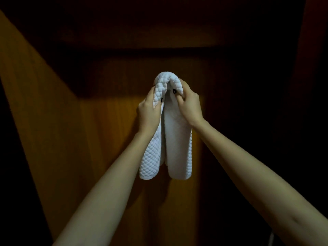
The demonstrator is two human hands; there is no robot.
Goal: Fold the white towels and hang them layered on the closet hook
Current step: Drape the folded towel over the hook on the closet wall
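The white towel (pixel 178 144) hangs doubled over at a rounded bend (pixel 167 79), with the closet's wooden back panel (pixel 110 135) directly behind it and two tails dropping below that bend: a quilted left tail (pixel 150 160) and a smoother right tail (pixel 179 166) that ends slightly lower. Both hands hold the towel just under its bend. The left hand (pixel 148 112) has its fingers curled round the quilted flank, and the right hand (pixel 190 108) is bunched into the fabric on the opposite flank. The hook itself is hidden, presumably under the bend, so it cannot be told whether the towel is seated on it or only held up against it. Nor is it clear whether this is one towel or two layered. That hidden seat is probably the main risk: if the hands let go before the bend has caught, the thick fold would likely slide straight down. A bulky fold may also perch shallowly on the hook's tip and roll off. Tugging harder on one flank than the other could drag the towel sideways until the longer tail pulls it over. The dim light around the towel makes a check by eye unreliable, so feeling for the hook seems wiser.
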